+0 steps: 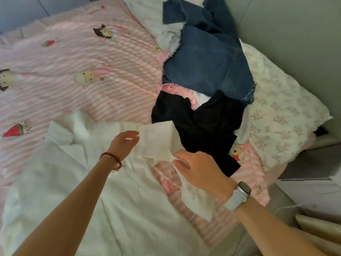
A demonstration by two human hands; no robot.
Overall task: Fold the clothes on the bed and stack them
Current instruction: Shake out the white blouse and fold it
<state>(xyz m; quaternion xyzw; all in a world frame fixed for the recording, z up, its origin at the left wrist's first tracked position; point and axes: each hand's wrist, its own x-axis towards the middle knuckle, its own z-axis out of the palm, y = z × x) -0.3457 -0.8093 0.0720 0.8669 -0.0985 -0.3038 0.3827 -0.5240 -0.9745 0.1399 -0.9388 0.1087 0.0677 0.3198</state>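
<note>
White garment (96,182) lies under both hands' fingers (181,159) on bed (83,76).

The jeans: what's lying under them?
Under the jeans a white cloth pokes out at the left and a pink garment at the near edge; the rest is covered.

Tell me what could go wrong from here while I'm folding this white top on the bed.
The black garment overlaps the far edge of the white garment, so a fold could drag it along. The right hand pinches only a thin strip of white cloth, so that grip may slip or bunch it. The white garment's near edge lies at the bed's edge and may slide off. The left hand hovers open, pinning nothing.
</note>
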